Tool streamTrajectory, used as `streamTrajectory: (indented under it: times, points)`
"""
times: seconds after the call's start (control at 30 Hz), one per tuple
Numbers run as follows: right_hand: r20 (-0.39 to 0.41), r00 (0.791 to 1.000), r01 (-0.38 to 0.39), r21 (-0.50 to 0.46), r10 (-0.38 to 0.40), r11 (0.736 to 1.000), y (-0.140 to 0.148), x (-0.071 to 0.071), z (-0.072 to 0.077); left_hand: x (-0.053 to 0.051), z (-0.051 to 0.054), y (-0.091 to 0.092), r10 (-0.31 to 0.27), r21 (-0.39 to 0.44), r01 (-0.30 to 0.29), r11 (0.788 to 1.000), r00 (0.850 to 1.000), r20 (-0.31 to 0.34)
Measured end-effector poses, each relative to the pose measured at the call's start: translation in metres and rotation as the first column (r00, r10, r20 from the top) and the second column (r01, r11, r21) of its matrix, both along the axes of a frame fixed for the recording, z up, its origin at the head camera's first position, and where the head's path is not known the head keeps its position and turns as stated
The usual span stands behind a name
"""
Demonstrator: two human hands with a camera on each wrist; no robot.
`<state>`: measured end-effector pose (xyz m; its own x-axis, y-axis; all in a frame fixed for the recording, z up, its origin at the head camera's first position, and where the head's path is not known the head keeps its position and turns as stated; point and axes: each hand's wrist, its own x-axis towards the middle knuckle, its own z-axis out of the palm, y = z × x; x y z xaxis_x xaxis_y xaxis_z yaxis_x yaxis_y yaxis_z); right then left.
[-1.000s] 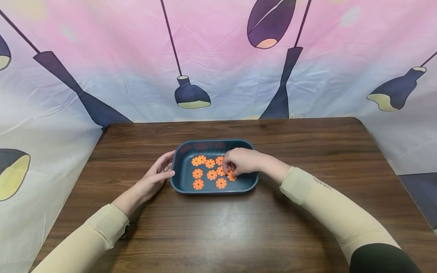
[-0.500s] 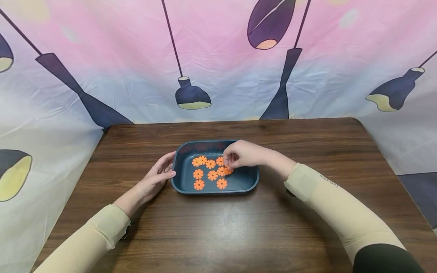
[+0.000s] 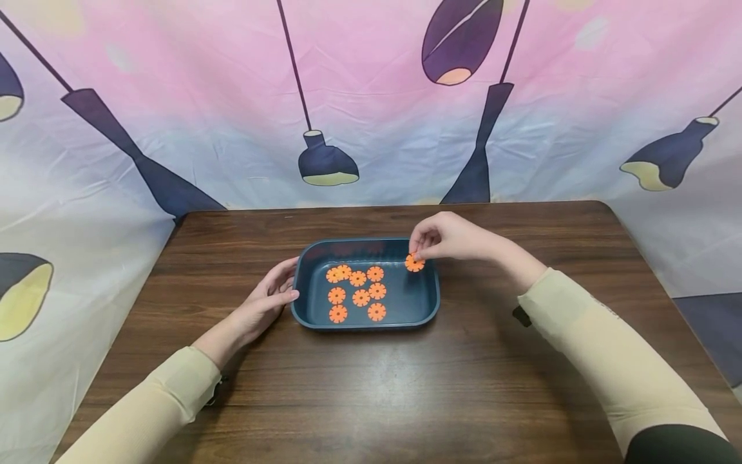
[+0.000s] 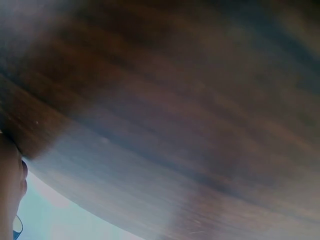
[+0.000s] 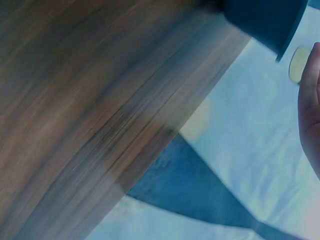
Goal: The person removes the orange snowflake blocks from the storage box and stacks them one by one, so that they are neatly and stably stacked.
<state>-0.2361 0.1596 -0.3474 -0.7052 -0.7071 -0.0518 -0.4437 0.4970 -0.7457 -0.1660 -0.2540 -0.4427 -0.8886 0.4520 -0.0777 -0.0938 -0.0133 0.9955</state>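
Note:
My right hand [image 3: 449, 237] pinches an orange notched disc [image 3: 414, 263] between thumb and fingers, above the right end of a dark blue tray [image 3: 406, 324]. On the tray floor lie several more orange discs [image 3: 361, 298]; two at the upper left overlap. My left hand [image 3: 266, 299] rests against the tray's left end, thumb tip at the rim and relaxed fingers along the outer side. In the right wrist view, part of the right hand [image 5: 311, 110] shows at the edge, near the tray's outer wall [image 5: 265, 17]. The left wrist view catches only a sliver of the left hand [image 4: 9, 185].
The tray stands on a brown wood-grain table [image 3: 359, 399]. Behind the table's far edge hangs a pink and blue cloth [image 3: 382, 129] printed with lamps.
One disc has been lifted from the group at the tray's right by my right hand, which has risen and moved toward the far right corner. The left hand has stayed in place.

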Motion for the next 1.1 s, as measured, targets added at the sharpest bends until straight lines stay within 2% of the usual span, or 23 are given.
streamTrajectory:
  times: [0.33,0.9,1.1]
  points:
    - [0.069,0.996,0.058,0.028,-0.059,0.998,0.044,0.002,-0.008,-0.001,-0.002,-0.003,0.012,-0.012,-0.012,1.0,1.0,0.015]
    - [0.167,0.979,0.108,0.066,-0.118,0.992,0.081,0.006,-0.059,-0.001,-0.001,0.0,0.011,-0.007,-0.011,1.0,1.0,0.017]
    - [0.175,0.979,0.094,0.07,-0.106,0.993,0.083,0.005,-0.068,-0.001,0.0,0.0,0.011,-0.005,-0.011,1.0,1.0,0.007]
